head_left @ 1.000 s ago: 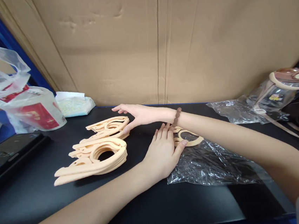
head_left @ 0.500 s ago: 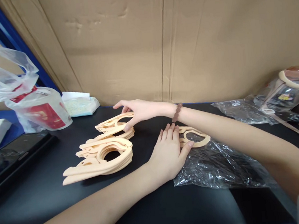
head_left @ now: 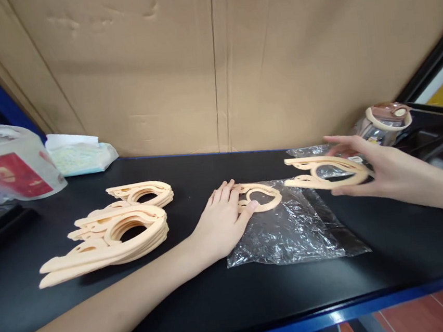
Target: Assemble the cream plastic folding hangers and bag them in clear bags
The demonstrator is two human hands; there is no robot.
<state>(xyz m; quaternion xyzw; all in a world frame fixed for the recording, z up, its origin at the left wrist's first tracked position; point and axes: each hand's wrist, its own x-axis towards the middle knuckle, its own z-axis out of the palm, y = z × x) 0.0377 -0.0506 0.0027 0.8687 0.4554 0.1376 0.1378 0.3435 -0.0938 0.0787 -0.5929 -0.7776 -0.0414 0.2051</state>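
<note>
My right hand [head_left: 366,167] is closed on a peach plastic hanger piece [head_left: 324,172], held in the air at the right above the table. My left hand [head_left: 222,218] lies flat with fingers stretched out, pressing on another peach hanger piece [head_left: 261,197] that rests on a clear plastic bag [head_left: 290,230]. At the left, a large stack of the same peach pieces [head_left: 111,239] lies on the black table [head_left: 203,303], with a smaller stack [head_left: 145,191] just behind it.
A cardboard wall [head_left: 215,62] stands behind the table. A tissue pack [head_left: 79,154] and a plastic bag with a red packet [head_left: 10,173] sit at the back left. A water bottle [head_left: 385,121] and another clear bag [head_left: 310,151] lie at the back right.
My right hand has lifted a hanger piece off the small stack at the left and carried it across to the right. My left hand has stayed on the piece on the bag.
</note>
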